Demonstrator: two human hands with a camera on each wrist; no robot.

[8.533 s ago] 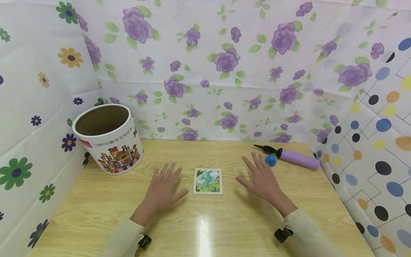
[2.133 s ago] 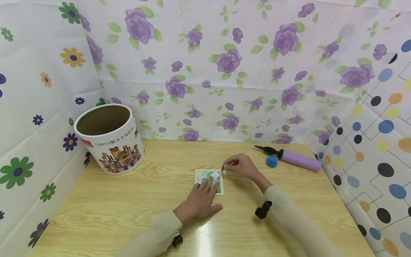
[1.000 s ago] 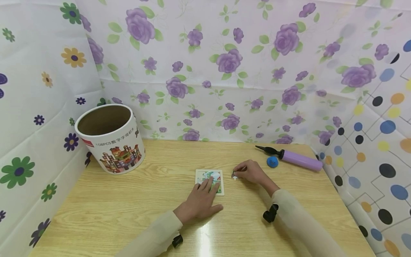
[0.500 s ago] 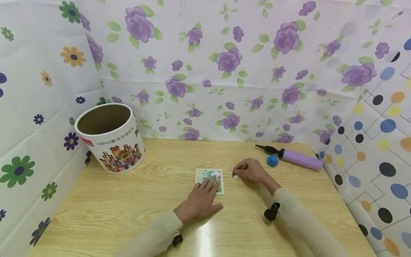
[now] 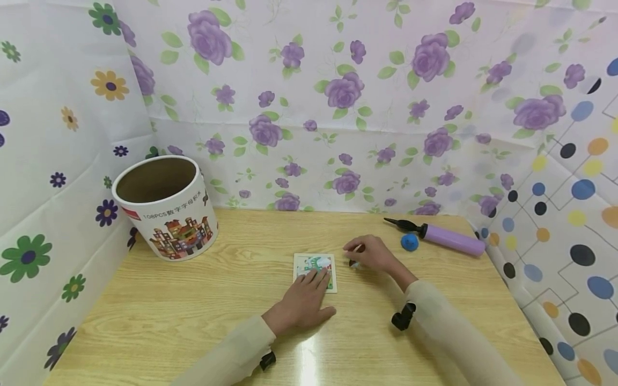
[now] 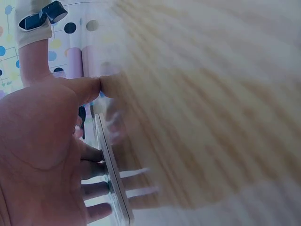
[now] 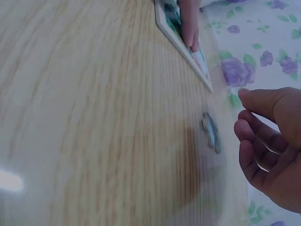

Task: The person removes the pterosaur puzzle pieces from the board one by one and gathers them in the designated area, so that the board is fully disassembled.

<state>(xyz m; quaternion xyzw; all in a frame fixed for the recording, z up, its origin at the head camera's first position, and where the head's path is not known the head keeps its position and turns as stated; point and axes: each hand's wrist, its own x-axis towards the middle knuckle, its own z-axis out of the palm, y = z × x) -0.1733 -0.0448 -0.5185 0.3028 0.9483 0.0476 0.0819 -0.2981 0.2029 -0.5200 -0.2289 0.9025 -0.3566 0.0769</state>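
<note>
A small square jigsaw puzzle with a pale frame and a green dinosaur picture lies mid-table. My left hand rests on it, fingers straight across its lower part and thumb pointing right; in the left wrist view these fingers lie over the board's edge. One loose puzzle piece lies on the table just right of the board, partly covered by my right hand in the head view. My right hand hovers close by, fingers loosely curled, thumb and fingertips apart, with nothing between them in the right wrist view.
A large white printed bucket stands at the back left. Behind my right hand are a small blue object and a purple hand pump with a black nozzle. Patterned cloth walls border the wooden table.
Both hands were first beside the puzzle. My right hand carried a piece from its upper right corner rightward, let it go on the table and rose slightly left. My left hand stayed on the puzzle.
</note>
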